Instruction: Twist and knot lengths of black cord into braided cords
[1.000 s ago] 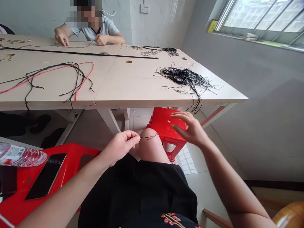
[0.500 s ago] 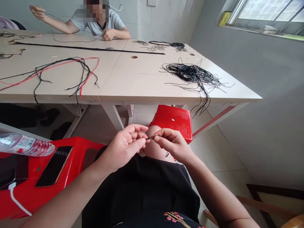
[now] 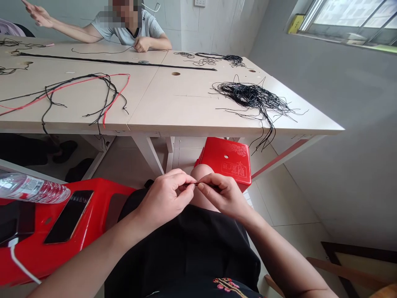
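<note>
Above my lap, my left hand [image 3: 172, 190] and my right hand [image 3: 221, 192] meet fingertip to fingertip. Both pinch a thin black cord [image 3: 196, 184], of which only a short dark bit shows between the thumbs. The rest of it is hidden in my fingers. Beyond my hands, a tangled heap of black cords [image 3: 251, 95] lies on the table [image 3: 173, 107], some ends hanging over its front edge. Black cords with knots [image 3: 110, 89] and a red cord [image 3: 126, 85] curve across the table at the left.
A red stool [image 3: 228, 159] stands under the table's edge. On another red stool [image 3: 102, 194] at my left are a plastic bottle [image 3: 34, 188], a phone [image 3: 70, 217] and a white cable [image 3: 23, 265]. Across the table sits a person [image 3: 130, 37], one arm stretched out.
My left fingers have closed from a loose, spread pose into a pinch, and both hands are closer together. Across the table, the person's raised hand has moved farther left.
</note>
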`<state>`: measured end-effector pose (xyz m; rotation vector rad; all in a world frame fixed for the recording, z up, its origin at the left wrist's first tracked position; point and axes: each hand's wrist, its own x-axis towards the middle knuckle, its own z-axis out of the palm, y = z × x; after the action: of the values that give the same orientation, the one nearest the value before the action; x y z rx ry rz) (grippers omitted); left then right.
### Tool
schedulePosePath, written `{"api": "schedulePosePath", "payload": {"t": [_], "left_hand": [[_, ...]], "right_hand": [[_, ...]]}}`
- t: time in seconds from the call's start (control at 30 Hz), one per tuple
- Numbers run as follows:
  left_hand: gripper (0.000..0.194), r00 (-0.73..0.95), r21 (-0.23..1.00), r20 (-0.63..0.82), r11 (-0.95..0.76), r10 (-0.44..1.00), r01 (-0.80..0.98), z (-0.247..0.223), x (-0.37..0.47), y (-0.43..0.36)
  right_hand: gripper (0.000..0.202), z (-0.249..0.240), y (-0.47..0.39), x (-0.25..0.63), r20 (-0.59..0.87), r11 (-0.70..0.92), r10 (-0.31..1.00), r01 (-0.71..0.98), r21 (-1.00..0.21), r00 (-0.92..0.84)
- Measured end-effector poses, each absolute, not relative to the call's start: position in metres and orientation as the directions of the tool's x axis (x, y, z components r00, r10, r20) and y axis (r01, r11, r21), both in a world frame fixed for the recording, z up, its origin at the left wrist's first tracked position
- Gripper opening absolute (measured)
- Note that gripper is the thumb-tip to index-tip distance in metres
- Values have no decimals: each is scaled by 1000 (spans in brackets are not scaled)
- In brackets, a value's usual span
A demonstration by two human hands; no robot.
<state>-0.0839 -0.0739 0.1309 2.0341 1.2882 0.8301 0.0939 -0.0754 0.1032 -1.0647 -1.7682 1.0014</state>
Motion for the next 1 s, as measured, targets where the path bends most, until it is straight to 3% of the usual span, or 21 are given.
{"api": "schedulePosePath", "payload": {"t": [0.13,0.23,0.3,0.4,0.47,0.63,0.73,0.83,0.9,1.0], "left_hand": [[14,351,770,210,-376,913,515,116,-81,-76],[13,332,818,157,-310,930,484,96,-77,-77],[11,315,851,64,-217,947,478,80,-72,-77],[9,265,890,-97,-36,959,455,51,-66,-74],[6,216,905,-183,78,959,418,34,-63,-73],[7,220,888,-391,304,894,345,11,-58,-77],[8,220,856,-488,413,844,312,11,-55,-80],[9,216,839,-529,465,821,283,14,-53,-81],[9,219,834,-541,485,812,265,16,-52,-81],[10,234,826,-558,508,796,243,18,-50,-82]], "right_hand": [[14,91,-82,98,374,490,863,384,-783,-339],[16,80,-87,108,375,520,846,429,-739,-379],[19,70,-88,120,298,490,854,463,-739,-427],[21,54,-81,146,72,343,873,503,-793,-482],[24,41,-71,171,-83,147,921,537,-830,-380],[36,9,-45,245,-166,-74,982,625,-777,-90],[36,-2,-38,267,-138,-177,984,678,-714,111],[35,-1,-49,249,-5,-190,967,707,-682,255],[33,3,-69,218,60,-112,975,707,-699,214],[20,9,-110,172,12,27,1000,657,-754,-28]]}}
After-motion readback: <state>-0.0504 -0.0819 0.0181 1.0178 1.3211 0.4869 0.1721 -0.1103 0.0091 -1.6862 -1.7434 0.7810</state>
